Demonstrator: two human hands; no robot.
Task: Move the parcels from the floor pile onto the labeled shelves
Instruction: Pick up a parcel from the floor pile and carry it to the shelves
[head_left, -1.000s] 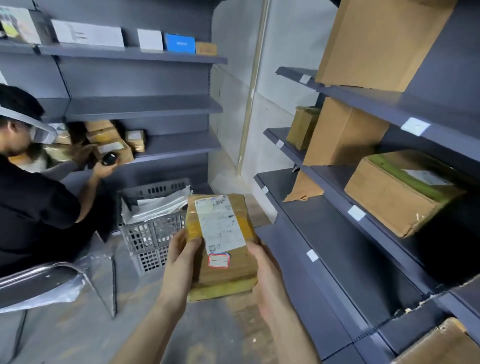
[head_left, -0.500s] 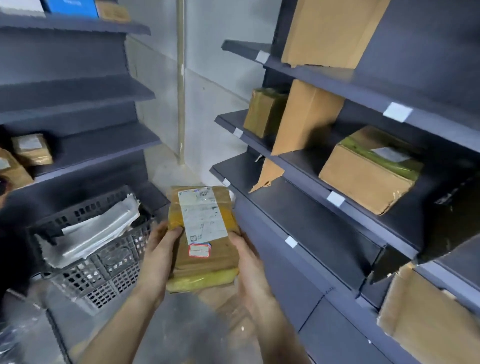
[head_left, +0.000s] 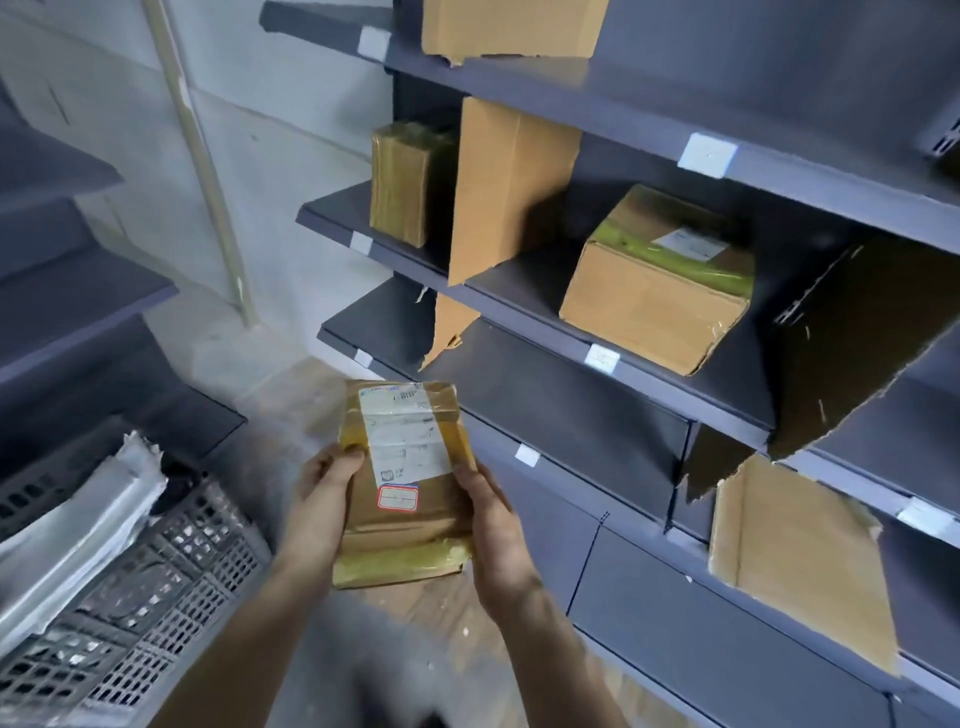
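I hold a flat brown taped parcel (head_left: 402, 483) with a white shipping label and a small red-framed sticker, label up, in front of me above the floor. My left hand (head_left: 322, 499) grips its left edge, thumb on top. My right hand (head_left: 491, 512) grips its right edge. The dark grey shelf rack (head_left: 561, 410) with white label tags along its edges stands just right of the parcel. A taped cardboard box (head_left: 654, 291) sits on the middle shelf, and a small tape-wrapped parcel (head_left: 405, 182) stands farther back on that shelf.
A grey plastic crate (head_left: 140, 597) holding white plastic mailers stands on the floor at lower left. Upright cardboard dividers (head_left: 509, 182) split the shelves, another (head_left: 800, 556) at lower right. A second dark shelf rack (head_left: 78, 291) is on the left. A pale wall lies behind.
My view has swung right, toward the right-hand rack; the person and left shelves have left the frame. The parcel stays gripped in both hands, now nearer the rack's lower shelf.
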